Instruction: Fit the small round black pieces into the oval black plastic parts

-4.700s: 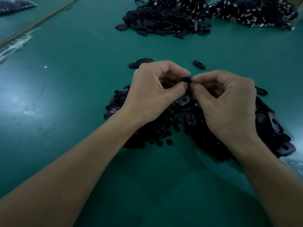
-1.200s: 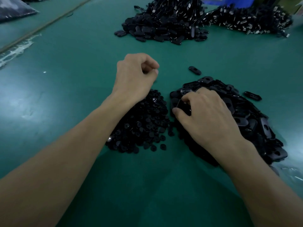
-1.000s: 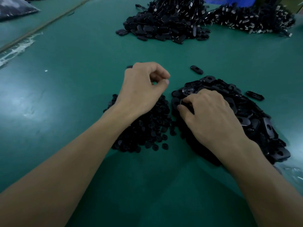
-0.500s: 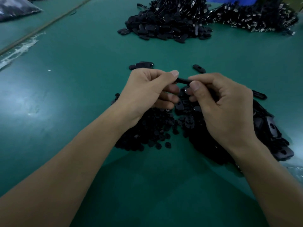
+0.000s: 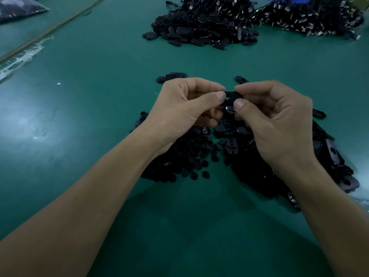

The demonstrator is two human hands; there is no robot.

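Note:
Both hands meet above the near piles on the green table. My left hand (image 5: pixel 187 104) and my right hand (image 5: pixel 273 120) pinch one oval black plastic part (image 5: pixel 230 95) between thumbs and forefingers, one hand at each end. Whether a small round piece sits in it is hidden by the fingertips. Below my left hand lies a heap of small round black pieces (image 5: pixel 185 156). Under my right hand spreads a heap of oval black parts (image 5: pixel 327 156).
A few oval parts (image 5: pixel 172 76) lie just beyond my left hand, and single ovals (image 5: pixel 240 79) (image 5: pixel 318 113) lie loose by my right. Two big black heaps (image 5: pixel 201 31) (image 5: pixel 311 19) fill the table's far side. A plastic bag (image 5: pixel 18 7) lies far left.
A second ago my right hand was on the oval heap and my left hand hovered curled over the round pieces. Both hands have since risen and met, pinching one oval part.

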